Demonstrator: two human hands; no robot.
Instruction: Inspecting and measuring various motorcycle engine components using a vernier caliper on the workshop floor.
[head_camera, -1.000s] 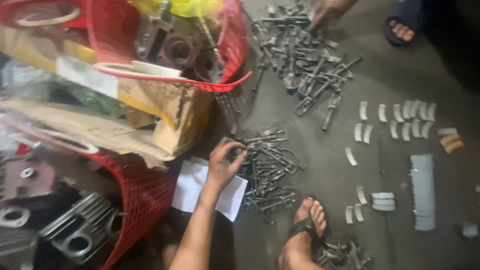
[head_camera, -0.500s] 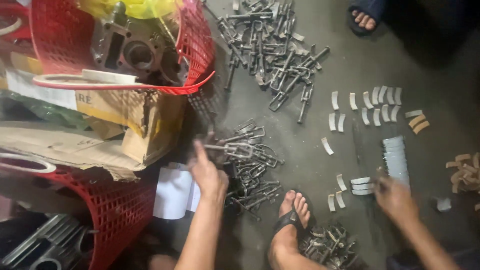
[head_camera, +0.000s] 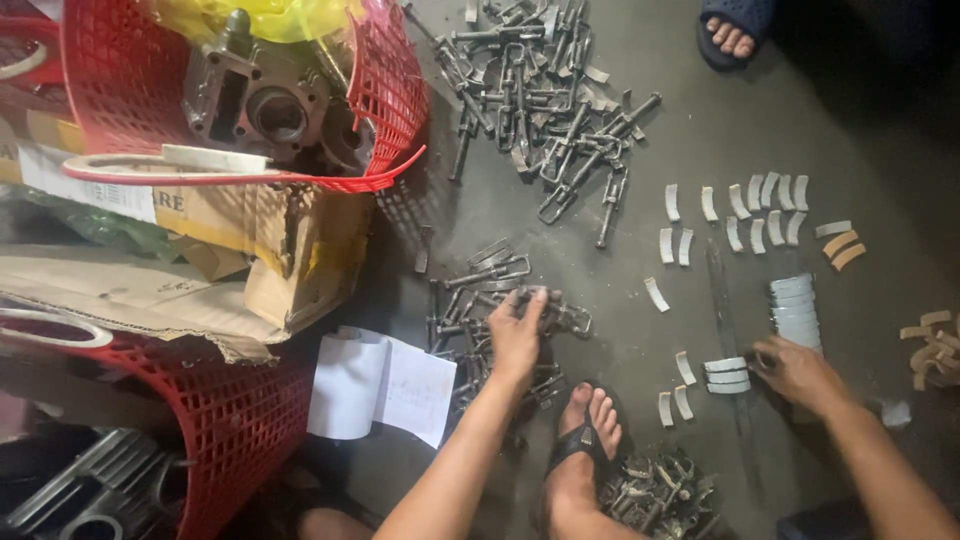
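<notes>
Left hand (head_camera: 516, 335) grips a clamp from the near pile (head_camera: 480, 300) — right hand (head_camera: 795, 370) pinches stacked shells (head_camera: 726, 375), keeping rows tidy.

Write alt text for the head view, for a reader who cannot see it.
A person's left hand reaches into a pile of metal U-bolts on a grey floor, while the right hand rests by a stack of curved metal shells. Red baskets and cardboard sit left.
</notes>
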